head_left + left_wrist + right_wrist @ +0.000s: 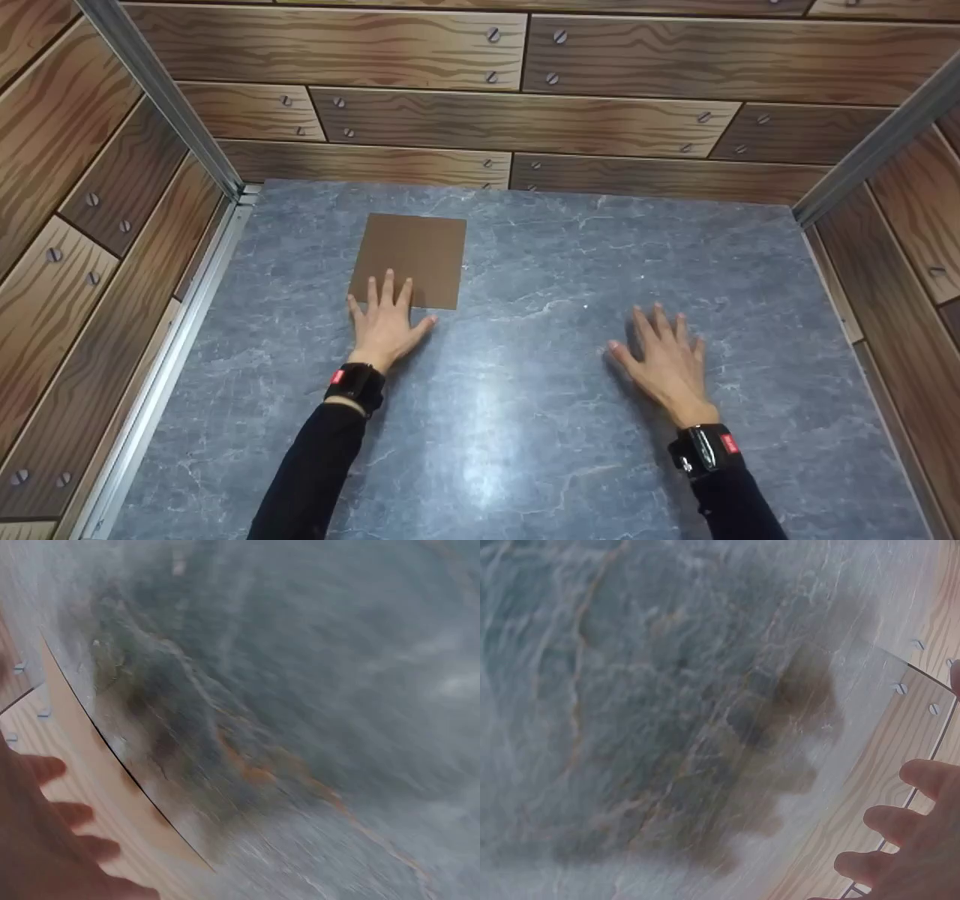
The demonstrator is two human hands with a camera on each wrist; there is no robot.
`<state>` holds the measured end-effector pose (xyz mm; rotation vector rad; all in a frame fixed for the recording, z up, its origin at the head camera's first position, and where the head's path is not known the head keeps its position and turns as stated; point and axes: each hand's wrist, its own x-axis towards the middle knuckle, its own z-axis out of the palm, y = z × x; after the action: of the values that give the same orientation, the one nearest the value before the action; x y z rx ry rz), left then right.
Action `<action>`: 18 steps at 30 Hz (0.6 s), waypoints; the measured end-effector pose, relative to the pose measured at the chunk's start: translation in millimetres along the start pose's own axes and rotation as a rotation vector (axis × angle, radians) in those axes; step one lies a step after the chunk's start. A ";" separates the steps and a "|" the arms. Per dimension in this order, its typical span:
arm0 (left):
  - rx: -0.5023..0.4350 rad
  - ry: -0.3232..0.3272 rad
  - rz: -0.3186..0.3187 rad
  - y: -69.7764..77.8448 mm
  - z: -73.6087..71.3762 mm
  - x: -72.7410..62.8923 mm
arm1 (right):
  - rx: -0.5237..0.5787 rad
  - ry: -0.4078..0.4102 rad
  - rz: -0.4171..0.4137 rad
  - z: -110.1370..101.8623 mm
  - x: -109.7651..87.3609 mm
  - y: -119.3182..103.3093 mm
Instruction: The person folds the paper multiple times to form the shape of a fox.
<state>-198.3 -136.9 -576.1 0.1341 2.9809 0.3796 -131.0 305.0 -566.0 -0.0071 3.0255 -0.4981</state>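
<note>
Right hand [664, 367]: fingers spread, well right of brown square [420, 251], marbled surface [540, 337] stretching between. Left hand [384, 328]: fingers spread over the square's near edge, contact unclear. Brown square: flat, surface margin beyond, then plank-patterned wall [525, 116].

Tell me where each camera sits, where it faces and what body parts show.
Head: on the head, facing forward and down at the flat brown square sheet and blue-grey marbled surface; shows left hand, right hand, black sleeves.
Left wrist: worn there, facing the surface and wood-patterned wall; left fingers lower left.
Right wrist: worn there, facing both too; right fingers lower right.
The wrist views share surface and wall.
</note>
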 end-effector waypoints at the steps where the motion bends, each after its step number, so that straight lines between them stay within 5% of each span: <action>1: 0.006 -0.005 -0.019 0.4 -0.2 2.0 | 0.001 0.000 -0.001 0.0 -0.4 0.0; 9: -0.017 -0.083 -0.084 2.2 2.5 7.4 | 0.010 0.009 -0.008 0.0 -3.4 0.6; 18: -0.051 -0.103 -0.038 14.4 9.8 -7.0 | 0.021 -0.001 0.001 -0.7 -8.2 2.5</action>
<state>-189.0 -121.3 -581.0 0.0889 2.8651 0.4296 -122.9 307.7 -565.5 -0.0048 3.0187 -0.5294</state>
